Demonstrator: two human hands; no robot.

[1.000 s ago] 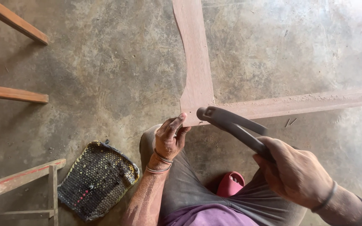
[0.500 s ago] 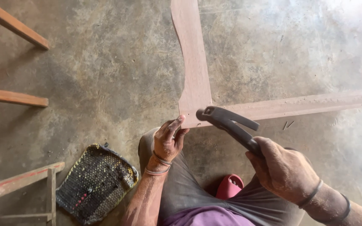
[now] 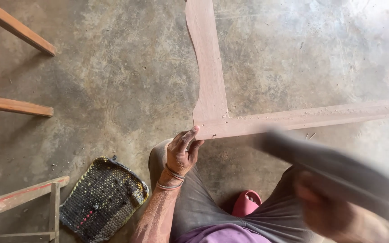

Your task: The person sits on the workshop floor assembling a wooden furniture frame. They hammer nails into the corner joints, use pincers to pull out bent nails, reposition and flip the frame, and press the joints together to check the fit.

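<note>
Two reddish wooden pieces lie on the concrete floor (image 3: pixel 113 67) and meet at a corner joint: a curved wooden piece (image 3: pixel 208 63) running up to the top edge of the view, and a straight wooden rail (image 3: pixel 311 118) running to the right edge; the two ends are already butted together, touching, so the fitting appears done, while the joint itself seems not yet fully driven home, judging by the tool in motion; the left hand (image 3: pixel 181 155) rests at the joint, fingers curled with the fingertips pressed on the near end of the rail, steadying it; the right hand (image 3: pixel 334 211), heavily blurred, is closed round the handle of a dark hammer (image 3: pixel 320 162), which shows as a smear just below the rail and apart from it; no nail or peg can be made out; a dark woven bag (image 3: pixel 102 198) lies flat on the floor at the lower left, its contents hidden; a red sandal (image 3: pixel 247 202) sits by the person's knees; further wooden frame parts (image 3: pixel 16 105) lie along the left edge.
</note>
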